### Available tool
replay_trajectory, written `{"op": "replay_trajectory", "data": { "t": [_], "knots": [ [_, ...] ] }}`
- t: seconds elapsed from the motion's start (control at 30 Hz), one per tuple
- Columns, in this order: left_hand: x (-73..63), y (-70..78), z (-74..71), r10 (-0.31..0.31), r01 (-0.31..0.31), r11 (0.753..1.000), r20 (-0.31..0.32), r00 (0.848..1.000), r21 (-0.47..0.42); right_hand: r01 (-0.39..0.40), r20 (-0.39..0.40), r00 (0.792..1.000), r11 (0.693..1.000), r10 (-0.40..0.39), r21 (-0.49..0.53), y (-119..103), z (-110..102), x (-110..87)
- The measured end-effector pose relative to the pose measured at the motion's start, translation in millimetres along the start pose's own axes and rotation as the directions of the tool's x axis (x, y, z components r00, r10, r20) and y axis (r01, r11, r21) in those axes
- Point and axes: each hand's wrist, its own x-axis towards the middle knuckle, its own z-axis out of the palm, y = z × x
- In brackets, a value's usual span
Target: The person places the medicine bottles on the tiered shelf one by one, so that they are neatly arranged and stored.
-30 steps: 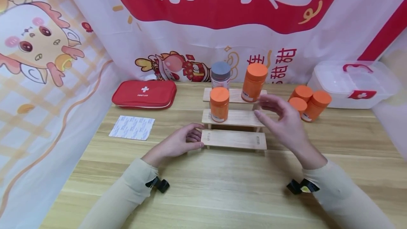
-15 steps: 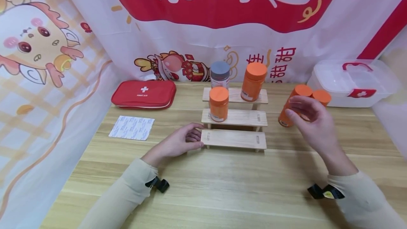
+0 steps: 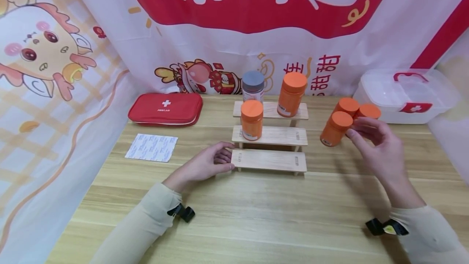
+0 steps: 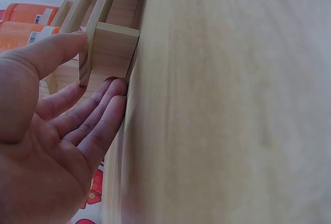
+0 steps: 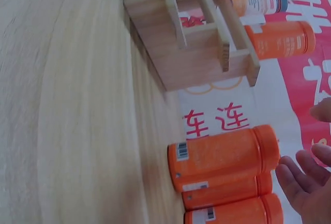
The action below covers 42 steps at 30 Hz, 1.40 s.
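Observation:
A three-step wooden display rack (image 3: 269, 160) stands mid-table. My left hand (image 3: 207, 164) holds the left end of its lowest step; in the left wrist view the thumb (image 4: 67, 50) is at one edge of the board and the index fingertip at the other. One orange bottle (image 3: 252, 121) stands on the middle step. The top step bears a grey-capped bottle (image 3: 253, 84) and another orange bottle (image 3: 292, 95). My right hand (image 3: 381, 146) is beside a cluster of three orange bottles (image 5: 222, 157), fingers loosely bent, fingertips close to their caps, gripping none.
A red first aid pouch (image 3: 165, 109) and a printed white sheet (image 3: 152, 147) lie on the left. At the back right stands a clear-lidded white box (image 3: 406, 97) with a red handle. A printed cloth (image 3: 220, 44) hangs behind the table.
My right hand has moved right, from beside the rack to the bottle cluster. The front bottle of the cluster now stands slightly left of and nearer than before. My left hand stays put.

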Motion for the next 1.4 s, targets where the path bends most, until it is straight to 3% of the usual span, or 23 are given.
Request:
{"op": "replay_trajectory", "data": {
  "t": [0.17, 0.4, 0.67, 1.2, 1.4],
  "knots": [
    [-0.1, 0.3, -0.4, -0.001, 0.001, 1.0, 0.001, 1.0, -0.002, -0.058, 0.012, 0.998, 0.997, 0.059, -0.049, 7, -1, 3.9],
    [0.7, -0.6, -0.3, 0.006, -0.006, 1.0, 0.001, 1.0, 0.008, -0.149, 0.111, 0.98, 0.978, 0.166, -0.146, 13, 2, 12.0],
    [0.5, -1.6, -0.4, 0.003, -0.003, 1.0, 0.001, 1.0, 0.008, -0.129, 0.156, 0.976, 0.979, 0.154, -0.161, 22, 10, 21.9],
    [1.9, -2.8, 0.5, 0.009, -0.009, 1.0, 0.0, 1.0, 0.004, -0.2, 0.168, 0.957, 0.956, 0.238, -0.214, 27, 24, 32.0],
    [2.2, -2.8, 0.3, 0.016, -0.016, 1.0, -0.002, 1.0, 0.009, -0.19, 0.149, 0.964, 0.962, 0.221, -0.197, 26, 24, 31.5]
  ]
}}
